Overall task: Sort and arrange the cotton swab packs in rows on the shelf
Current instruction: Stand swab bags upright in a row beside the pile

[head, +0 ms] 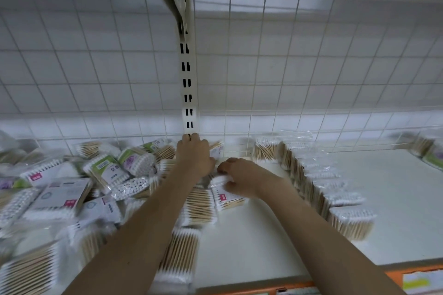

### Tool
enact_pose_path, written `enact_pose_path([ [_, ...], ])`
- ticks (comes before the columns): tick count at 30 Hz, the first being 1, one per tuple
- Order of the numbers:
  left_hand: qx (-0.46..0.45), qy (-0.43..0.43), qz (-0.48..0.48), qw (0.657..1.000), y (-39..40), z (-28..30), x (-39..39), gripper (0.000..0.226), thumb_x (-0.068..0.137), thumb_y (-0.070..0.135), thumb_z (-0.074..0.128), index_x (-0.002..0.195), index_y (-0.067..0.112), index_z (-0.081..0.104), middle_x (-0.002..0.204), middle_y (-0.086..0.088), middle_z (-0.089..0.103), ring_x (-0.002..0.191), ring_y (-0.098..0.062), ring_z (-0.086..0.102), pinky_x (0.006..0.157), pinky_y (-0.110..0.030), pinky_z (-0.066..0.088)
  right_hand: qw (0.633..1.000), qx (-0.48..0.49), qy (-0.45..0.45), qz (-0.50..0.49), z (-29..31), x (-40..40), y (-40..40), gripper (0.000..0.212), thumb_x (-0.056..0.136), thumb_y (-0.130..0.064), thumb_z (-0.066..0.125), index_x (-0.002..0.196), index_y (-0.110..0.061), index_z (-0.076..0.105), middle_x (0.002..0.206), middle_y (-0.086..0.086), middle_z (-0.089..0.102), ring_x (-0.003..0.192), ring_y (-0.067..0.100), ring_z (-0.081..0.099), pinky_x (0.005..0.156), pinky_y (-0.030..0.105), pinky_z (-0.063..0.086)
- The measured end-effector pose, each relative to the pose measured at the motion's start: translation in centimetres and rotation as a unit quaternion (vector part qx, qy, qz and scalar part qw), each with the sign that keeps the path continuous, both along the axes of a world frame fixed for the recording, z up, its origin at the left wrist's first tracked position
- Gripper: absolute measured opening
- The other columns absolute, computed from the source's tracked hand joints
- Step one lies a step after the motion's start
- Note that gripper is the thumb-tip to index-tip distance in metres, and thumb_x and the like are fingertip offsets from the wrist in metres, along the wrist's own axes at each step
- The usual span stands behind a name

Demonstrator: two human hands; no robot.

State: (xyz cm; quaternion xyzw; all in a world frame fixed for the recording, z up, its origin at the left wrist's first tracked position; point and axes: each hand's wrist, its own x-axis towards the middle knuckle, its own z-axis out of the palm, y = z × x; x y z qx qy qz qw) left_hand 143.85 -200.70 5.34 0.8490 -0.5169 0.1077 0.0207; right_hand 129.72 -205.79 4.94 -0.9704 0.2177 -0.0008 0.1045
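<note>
Head view shows the right hand gripping a cotton swab pack lying under its curled fingers on the shelf, while the left hand reaches behind it, grip unclear.

place: shop, retail shelf bay
shelf: white steel deck, another deck overhead, same build
upright: white slotted post at the back, paired slots all the way up, standard store racking
back panel: white wire grid on both sides of the post
edge strip: orange price rail along the front lip, with a paper tag, print too blurred to read
stock: many identical sealed swab packs, one row standing on edge, a loose heap at left, printed labels with a barcode
lighting: flat indoor light
</note>
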Motion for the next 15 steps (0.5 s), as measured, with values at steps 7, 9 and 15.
enact_pose_path([
  [7, -0.025, 0.030, -0.001, 0.999, 0.1, -0.2, -0.8, 0.034, 0.084, 0.043, 0.051, 0.109, 0.020, 0.049, 0.106, -0.003, 0.061, 0.103, -0.025, 0.049, 0.085, -0.037, 0.032, 0.998, -0.029, -0.052, -0.023, -0.5, -1.0, 0.6, 0.042, 0.083, -0.015, 0.048, 0.124, -0.015, 0.054, 0.120, 0.008, 0.055, 0.108, 0.025, 0.053, 0.086, 0.027, 0.043],
  [9, -0.042, 0.025, -0.005, 0.999, 0.2, -0.2, -0.9, 0.028, 0.083, 0.039, 0.054, 0.105, 0.022, 0.050, 0.099, 0.000, 0.063, 0.097, -0.023, 0.052, 0.082, -0.036, 0.030, 0.998, -0.045, -0.045, -0.029, -0.5, -1.4, 0.6, 0.038, 0.085, -0.018, 0.045, 0.121, -0.010, 0.053, 0.112, 0.013, 0.057, 0.107, 0.029, 0.052, 0.087, 0.031, 0.044],
  [15, -0.164, 0.091, -0.043, 0.981, 0.7, 0.9, -0.6, 0.031, 0.083, 0.027, 0.053, 0.114, 0.021, 0.051, 0.106, 0.000, 0.057, 0.095, -0.020, 0.055, 0.078, -0.033, 0.027, 0.994, -0.077, -0.054, -0.055, 0.6, -3.1, 0.3, 0.024, 0.094, -0.023, 0.037, 0.108, -0.006, 0.049, 0.102, 0.013, 0.057, 0.095, 0.030, 0.055, 0.068, 0.029, 0.037],
])
